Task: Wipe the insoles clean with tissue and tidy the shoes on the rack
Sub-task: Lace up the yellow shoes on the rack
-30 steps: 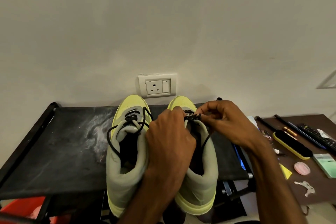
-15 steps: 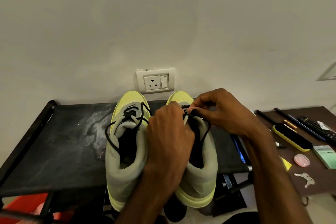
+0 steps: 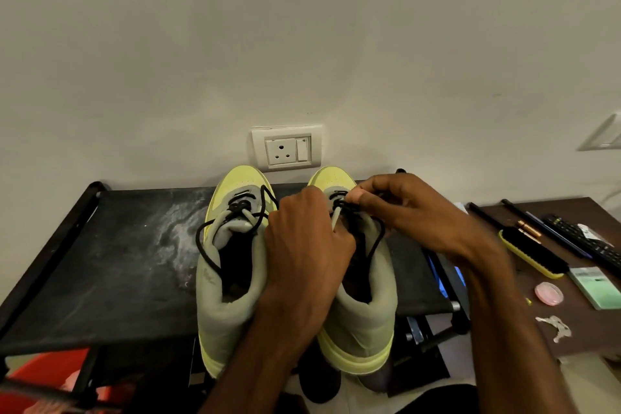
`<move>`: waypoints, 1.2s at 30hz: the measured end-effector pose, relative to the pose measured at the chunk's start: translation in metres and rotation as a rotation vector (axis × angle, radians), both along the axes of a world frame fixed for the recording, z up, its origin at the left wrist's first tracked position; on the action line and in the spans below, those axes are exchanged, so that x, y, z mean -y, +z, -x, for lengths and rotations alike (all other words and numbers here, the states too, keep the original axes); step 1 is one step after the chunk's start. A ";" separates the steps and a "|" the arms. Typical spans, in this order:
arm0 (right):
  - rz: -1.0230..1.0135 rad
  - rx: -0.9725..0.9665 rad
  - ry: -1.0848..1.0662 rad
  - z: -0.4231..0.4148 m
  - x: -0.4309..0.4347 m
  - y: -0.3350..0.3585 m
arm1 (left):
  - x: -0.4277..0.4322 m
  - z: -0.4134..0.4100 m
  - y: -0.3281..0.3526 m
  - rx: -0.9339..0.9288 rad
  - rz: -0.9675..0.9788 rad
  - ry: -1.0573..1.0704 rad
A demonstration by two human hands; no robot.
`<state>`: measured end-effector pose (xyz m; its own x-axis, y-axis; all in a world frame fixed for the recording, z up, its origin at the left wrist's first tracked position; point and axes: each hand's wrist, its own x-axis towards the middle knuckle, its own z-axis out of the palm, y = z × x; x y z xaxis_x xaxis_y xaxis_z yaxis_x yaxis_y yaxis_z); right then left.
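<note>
Hardly anything's shifting since before, right hand [image 3: 420, 215] is pinching the lace [image 3: 379, 242] on the shoe [image 3: 366, 319] at frame centre, can't tell what left hand [image 3: 302, 252] is gripping; I'm guessing only tidying's remaining

The wall [image 3: 302, 27] is lit dimly and evenly, and the rack [image 3: 100, 279] is bowed by lens distortion (blur is seen bottom-left).

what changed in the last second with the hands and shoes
Hardly anything: the right hand still pinches the black lace of the right yellow-and-grey sneaker, the left hand still curled beside it. The left sneaker and black fabric rack stayed put.
</note>
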<state>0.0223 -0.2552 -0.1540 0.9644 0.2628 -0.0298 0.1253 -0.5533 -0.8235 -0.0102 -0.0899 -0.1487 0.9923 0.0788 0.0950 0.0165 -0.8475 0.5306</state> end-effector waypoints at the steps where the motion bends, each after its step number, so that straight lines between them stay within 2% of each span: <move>1: -0.039 -0.062 0.020 0.006 0.004 0.007 | -0.001 0.000 0.001 -0.014 -0.012 -0.006; 3: -0.033 -0.167 0.053 0.017 0.011 0.017 | 0.000 -0.001 0.001 -0.028 -0.032 -0.011; 4: 0.069 -0.163 0.046 0.019 0.010 0.019 | 0.001 0.000 0.001 -0.031 -0.039 -0.010; 7: 0.403 0.004 -0.150 0.014 -0.012 0.005 | 0.008 0.004 -0.004 -0.026 -0.083 0.008; 10: 0.528 0.141 -0.388 0.012 -0.038 -0.006 | 0.011 0.005 -0.009 -0.015 -0.100 0.020; 13: 0.400 0.129 -0.438 0.011 -0.031 -0.006 | 0.003 0.001 -0.008 -0.028 -0.077 -0.013; 17: 0.113 -0.026 -0.371 0.008 -0.011 -0.009 | -0.001 0.000 -0.007 -0.043 -0.063 -0.043; 22: -0.102 -0.145 -0.340 0.006 0.000 -0.012 | 0.000 -0.002 -0.006 -0.082 -0.058 -0.049; 27: 0.208 0.061 -0.327 0.011 -0.013 0.000 | -0.003 -0.001 -0.002 -0.096 -0.055 -0.064; 31: 0.226 0.282 -0.344 0.043 -0.023 0.048 | -0.007 0.006 0.008 -0.135 -0.062 -0.138; 33: 0.286 0.242 -0.265 0.056 -0.027 0.065 | -0.010 0.009 0.011 -0.148 -0.053 -0.178; 36: 0.535 0.004 -0.130 0.057 -0.048 0.055 | -0.016 0.012 0.015 -0.157 -0.024 -0.229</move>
<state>-0.0345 -0.2073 -0.0989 0.9882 0.0910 -0.1229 0.0309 -0.9059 -0.4223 -0.0224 -0.0742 -0.1334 0.9868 -0.1494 -0.0620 -0.0964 -0.8512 0.5160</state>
